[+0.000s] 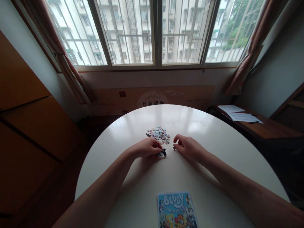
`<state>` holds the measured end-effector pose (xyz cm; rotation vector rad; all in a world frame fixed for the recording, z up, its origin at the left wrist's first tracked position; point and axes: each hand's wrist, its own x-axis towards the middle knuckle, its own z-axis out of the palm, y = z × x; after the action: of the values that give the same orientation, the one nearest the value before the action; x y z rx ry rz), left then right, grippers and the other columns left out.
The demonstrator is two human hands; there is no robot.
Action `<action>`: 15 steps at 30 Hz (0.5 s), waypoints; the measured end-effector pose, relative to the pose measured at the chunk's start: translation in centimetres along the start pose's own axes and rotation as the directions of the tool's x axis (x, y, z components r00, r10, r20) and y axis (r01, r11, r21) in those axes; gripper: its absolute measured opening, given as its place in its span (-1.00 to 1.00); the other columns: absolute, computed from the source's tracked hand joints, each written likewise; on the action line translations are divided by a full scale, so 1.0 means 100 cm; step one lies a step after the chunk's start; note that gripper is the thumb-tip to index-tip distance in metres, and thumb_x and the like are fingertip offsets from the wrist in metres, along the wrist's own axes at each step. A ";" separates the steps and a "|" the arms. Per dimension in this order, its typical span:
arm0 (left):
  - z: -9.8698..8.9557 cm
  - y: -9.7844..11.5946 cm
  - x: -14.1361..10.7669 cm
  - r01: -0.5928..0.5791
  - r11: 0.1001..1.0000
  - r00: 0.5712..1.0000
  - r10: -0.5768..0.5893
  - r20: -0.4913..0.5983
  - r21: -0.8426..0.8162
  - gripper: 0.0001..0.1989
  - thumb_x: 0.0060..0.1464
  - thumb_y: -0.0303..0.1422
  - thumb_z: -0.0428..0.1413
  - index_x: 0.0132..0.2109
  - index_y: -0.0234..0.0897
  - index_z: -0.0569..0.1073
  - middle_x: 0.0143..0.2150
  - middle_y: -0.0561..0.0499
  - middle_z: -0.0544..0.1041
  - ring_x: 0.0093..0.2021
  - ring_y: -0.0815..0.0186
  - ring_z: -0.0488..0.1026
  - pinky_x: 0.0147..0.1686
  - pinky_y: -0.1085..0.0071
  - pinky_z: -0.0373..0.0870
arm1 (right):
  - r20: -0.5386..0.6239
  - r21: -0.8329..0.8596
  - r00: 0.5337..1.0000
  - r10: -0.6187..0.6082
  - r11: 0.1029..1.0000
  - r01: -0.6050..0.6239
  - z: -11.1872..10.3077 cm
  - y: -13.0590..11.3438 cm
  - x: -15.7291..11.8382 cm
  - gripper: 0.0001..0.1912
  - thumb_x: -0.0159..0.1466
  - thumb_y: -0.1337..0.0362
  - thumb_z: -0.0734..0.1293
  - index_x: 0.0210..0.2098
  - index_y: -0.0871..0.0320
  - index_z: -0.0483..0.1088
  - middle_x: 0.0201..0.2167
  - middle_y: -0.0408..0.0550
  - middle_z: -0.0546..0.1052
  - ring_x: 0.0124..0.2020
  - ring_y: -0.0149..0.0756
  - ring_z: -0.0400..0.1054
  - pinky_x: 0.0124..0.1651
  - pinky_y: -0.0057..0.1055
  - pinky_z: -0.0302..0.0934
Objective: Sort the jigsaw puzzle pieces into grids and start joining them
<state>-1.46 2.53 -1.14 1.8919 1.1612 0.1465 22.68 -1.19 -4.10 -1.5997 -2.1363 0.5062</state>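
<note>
My left hand (149, 147) is closed on a small cluster of joined puzzle pieces (163, 152), dark and light blue, at the middle of the white table (133, 183). To its right, my right hand (186, 146) pinches a small puzzle piece (175, 147) between thumb and finger, near the tabletop. A gap separates the piece from the cluster. Just beyond my hands lies a loose pile of many-coloured puzzle pieces (158, 134). Close to me, a blue picture sheet with "BLUEY" lettering (177, 210) lies flat, its lower edge out of view.
A brown side table (280, 126) with paper sheets (244, 117) and dark pens stands at the right. Behind the round table are a printed board (106, 98) and a barred window with curtains. An orange-brown cabinet (30, 139) is at the left.
</note>
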 end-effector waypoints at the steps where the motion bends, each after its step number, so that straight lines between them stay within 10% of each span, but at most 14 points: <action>1: 0.000 0.000 0.000 -0.002 1.000 1.000 0.002 -0.003 0.012 -0.72 -0.04 -0.22 0.19 -0.22 -0.31 0.60 -0.49 0.03 0.49 -0.52 0.33 0.34 -0.52 0.45 0.23 | 0.011 0.014 1.000 -0.009 1.000 0.008 -0.001 0.000 0.000 -0.83 0.30 0.28 0.30 -0.12 0.09 0.47 -0.33 -0.12 0.58 -0.37 -0.34 0.40 -0.31 -0.47 0.14; 15: 0.000 -0.005 0.003 -0.028 0.998 1.000 0.028 -0.002 0.049 -0.72 -0.01 -0.24 0.15 -0.20 -0.31 0.60 -0.46 0.02 0.50 -0.50 0.33 0.36 -0.51 0.46 0.24 | 0.082 -0.039 0.991 -0.105 0.993 0.108 -0.011 -0.008 -0.004 -0.83 0.17 0.44 0.31 -0.34 0.14 0.55 -0.34 -0.11 0.57 -0.31 -0.36 0.40 -0.23 -0.48 0.17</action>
<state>-1.67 2.83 -1.61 1.9517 1.1500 0.1375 22.73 -1.74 -2.85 -1.5014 -2.2924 0.5008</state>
